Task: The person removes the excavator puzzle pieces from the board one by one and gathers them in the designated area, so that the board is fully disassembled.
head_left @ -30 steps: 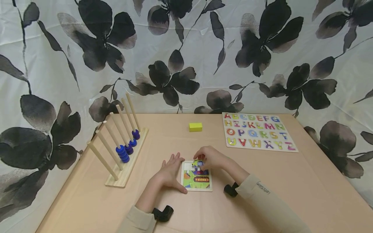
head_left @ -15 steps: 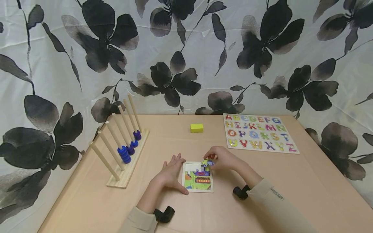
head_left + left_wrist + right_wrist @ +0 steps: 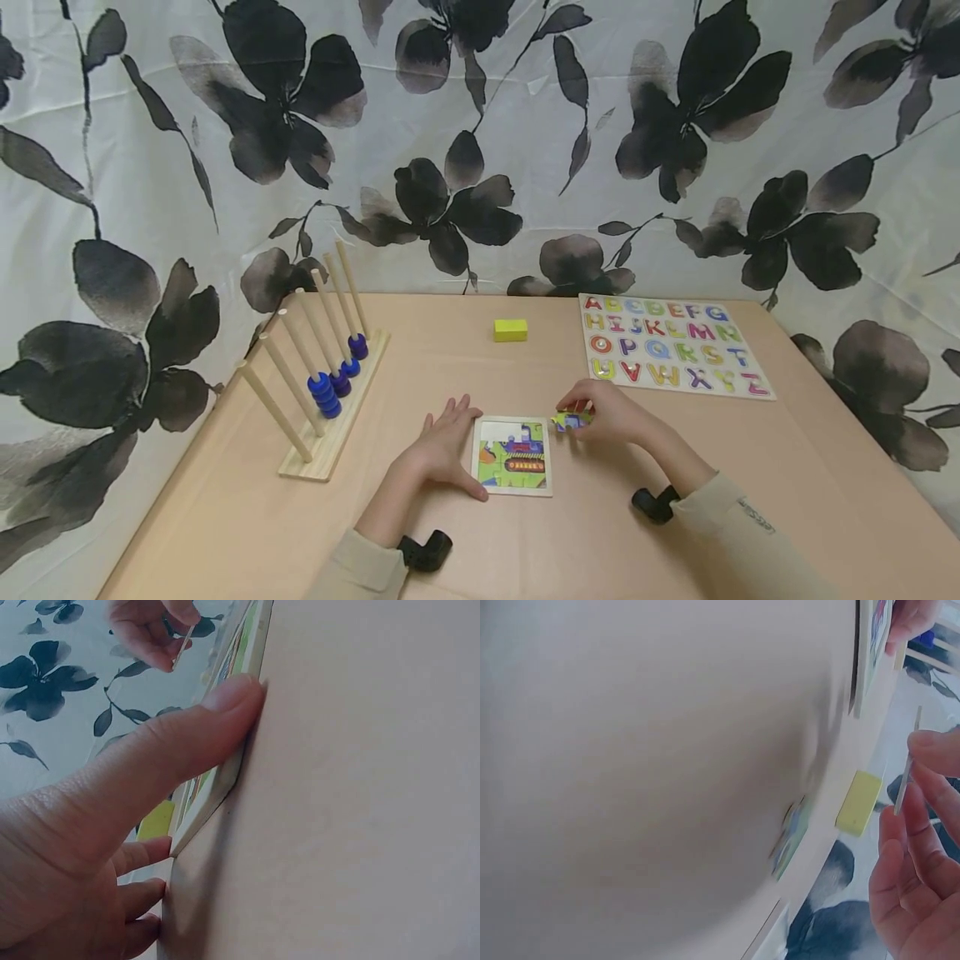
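Note:
A small square puzzle in a white frame lies on the table, with a train picture and a bare white strip at its upper left. My left hand rests at its left side, fingers spread and fairly straight. In the left wrist view, the thumb presses the frame's edge and a fingertip touches its corner. Just right of the frame, my right hand pinches a thin puzzle piece between thumb and fingers, seen edge-on in the right wrist view. Another flat coloured piece lies on the table there.
A wooden peg rack with blue and purple beads stands at the left. Towards the back lie a yellow block and, at the right, an alphabet board. A floral cloth hangs behind the table.
My right hand has lifted the puzzle piece from over the frame's upper part and carried it right, beyond the frame's edge. The left hand has stayed at the frame's left side.

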The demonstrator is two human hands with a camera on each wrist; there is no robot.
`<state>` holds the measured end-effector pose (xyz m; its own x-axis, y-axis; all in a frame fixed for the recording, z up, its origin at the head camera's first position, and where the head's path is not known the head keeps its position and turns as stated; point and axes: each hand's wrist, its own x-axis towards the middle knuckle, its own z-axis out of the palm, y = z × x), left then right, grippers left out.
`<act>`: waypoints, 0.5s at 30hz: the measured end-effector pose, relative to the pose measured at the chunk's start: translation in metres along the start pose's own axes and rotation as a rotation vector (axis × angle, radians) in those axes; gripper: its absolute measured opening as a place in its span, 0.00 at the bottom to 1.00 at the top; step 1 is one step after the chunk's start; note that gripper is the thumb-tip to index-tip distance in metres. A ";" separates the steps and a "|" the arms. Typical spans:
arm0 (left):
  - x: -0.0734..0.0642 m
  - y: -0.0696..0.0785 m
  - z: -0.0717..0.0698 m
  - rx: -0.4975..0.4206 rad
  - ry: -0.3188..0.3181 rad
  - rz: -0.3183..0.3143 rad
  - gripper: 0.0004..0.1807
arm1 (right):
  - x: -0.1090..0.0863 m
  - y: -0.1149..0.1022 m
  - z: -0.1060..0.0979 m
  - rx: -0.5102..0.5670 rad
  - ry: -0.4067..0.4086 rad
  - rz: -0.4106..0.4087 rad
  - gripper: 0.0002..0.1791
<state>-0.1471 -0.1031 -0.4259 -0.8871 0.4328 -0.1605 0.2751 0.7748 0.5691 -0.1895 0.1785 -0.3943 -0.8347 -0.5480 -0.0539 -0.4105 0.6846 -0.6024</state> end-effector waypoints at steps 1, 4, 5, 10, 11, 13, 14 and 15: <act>0.000 0.001 0.000 -0.003 -0.003 -0.001 0.62 | -0.003 0.002 -0.001 0.002 0.004 -0.001 0.17; -0.001 0.001 0.000 -0.011 -0.006 -0.007 0.62 | -0.009 0.009 -0.005 0.005 0.019 -0.002 0.17; -0.001 0.001 0.000 -0.010 -0.006 -0.008 0.62 | -0.011 0.012 -0.006 0.005 0.025 -0.004 0.17; 0.000 0.001 0.001 -0.004 -0.001 -0.008 0.62 | -0.018 0.024 -0.015 0.009 0.049 -0.019 0.17; 0.000 0.001 0.001 -0.003 -0.001 -0.008 0.62 | -0.020 0.026 -0.016 0.009 0.053 -0.019 0.17; 0.001 0.001 0.001 0.002 -0.002 -0.008 0.62 | -0.023 0.029 -0.019 0.005 0.066 -0.019 0.17; 0.001 0.001 0.001 0.005 -0.003 -0.008 0.62 | -0.024 0.031 -0.020 0.002 0.075 -0.019 0.17; 0.001 0.002 0.001 0.007 -0.004 -0.008 0.62 | -0.025 0.033 -0.021 -0.002 0.083 -0.023 0.17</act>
<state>-0.1472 -0.1012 -0.4257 -0.8878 0.4286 -0.1676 0.2709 0.7811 0.5625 -0.1898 0.2250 -0.3959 -0.8527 -0.5218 0.0263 -0.4305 0.6732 -0.6013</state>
